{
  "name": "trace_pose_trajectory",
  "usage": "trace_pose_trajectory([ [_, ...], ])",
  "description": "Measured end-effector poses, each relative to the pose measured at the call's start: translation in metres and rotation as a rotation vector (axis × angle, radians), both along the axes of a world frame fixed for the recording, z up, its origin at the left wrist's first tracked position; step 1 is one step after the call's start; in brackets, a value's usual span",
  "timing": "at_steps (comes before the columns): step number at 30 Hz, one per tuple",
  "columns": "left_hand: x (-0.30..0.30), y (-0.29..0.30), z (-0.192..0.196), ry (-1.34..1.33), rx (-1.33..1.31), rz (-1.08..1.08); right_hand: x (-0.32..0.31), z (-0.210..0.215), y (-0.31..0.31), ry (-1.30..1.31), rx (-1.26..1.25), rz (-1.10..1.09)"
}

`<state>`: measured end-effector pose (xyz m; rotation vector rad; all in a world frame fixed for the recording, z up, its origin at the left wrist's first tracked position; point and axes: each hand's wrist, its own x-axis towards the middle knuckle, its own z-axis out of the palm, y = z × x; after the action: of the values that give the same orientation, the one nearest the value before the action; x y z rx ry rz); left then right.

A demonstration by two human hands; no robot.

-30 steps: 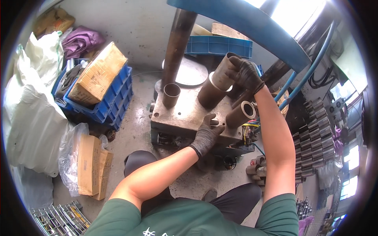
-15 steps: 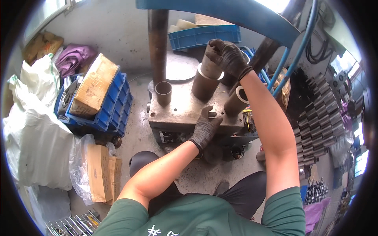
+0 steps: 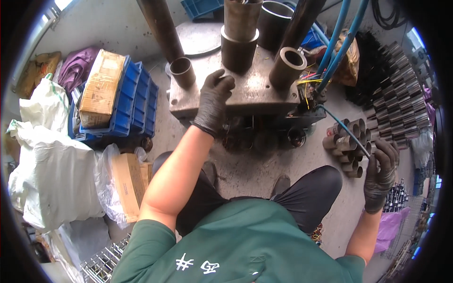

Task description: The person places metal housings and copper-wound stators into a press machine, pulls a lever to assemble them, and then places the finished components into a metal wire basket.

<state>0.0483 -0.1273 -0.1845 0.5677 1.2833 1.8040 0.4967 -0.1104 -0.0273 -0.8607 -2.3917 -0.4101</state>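
Head view: the left hand (image 3: 216,101), in a dark glove, is over the near edge of the metal worktop (image 3: 255,92), left of its middle. Fingers are curled about halfway, and I honestly can't tell if anything small is pinched in there. The right hand (image 3: 381,172), gloved too, is well off to the right of the worktop and closer to the body, fingers wrapped round the end of a thin blue-green rod (image 3: 349,133) that slants out from near the worktop's right end

Toward the back middle of the worktop there's a grey metal sleeve (image 3: 241,22) standing in a dark cylinder (image 3: 239,55). A short tube (image 3: 182,71) sits at its left end and a thick-walled tube (image 3: 281,78) at its right end. Loose pipe pieces (image 3: 348,144) are piled on the floor to the worktop's right, and blue crates (image 3: 134,101) are stacked to its left
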Motion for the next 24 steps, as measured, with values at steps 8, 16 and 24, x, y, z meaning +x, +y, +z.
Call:
trace_pose_trajectory([
  [8, 0.000, -0.004, -0.016, 0.011, -0.061, 0.055, 0.041, -0.098, 0.047, 0.789, 0.046, -0.033],
  [16, 0.032, 0.001, -0.046, 0.423, -0.010, 0.038, -0.035, -0.030, 0.178, 0.951, 0.075, -0.091],
  [24, 0.042, 0.025, -0.041, 0.584, -0.003, -0.031, -0.046, -0.030, 0.175, 1.219, -0.055, 0.049],
])
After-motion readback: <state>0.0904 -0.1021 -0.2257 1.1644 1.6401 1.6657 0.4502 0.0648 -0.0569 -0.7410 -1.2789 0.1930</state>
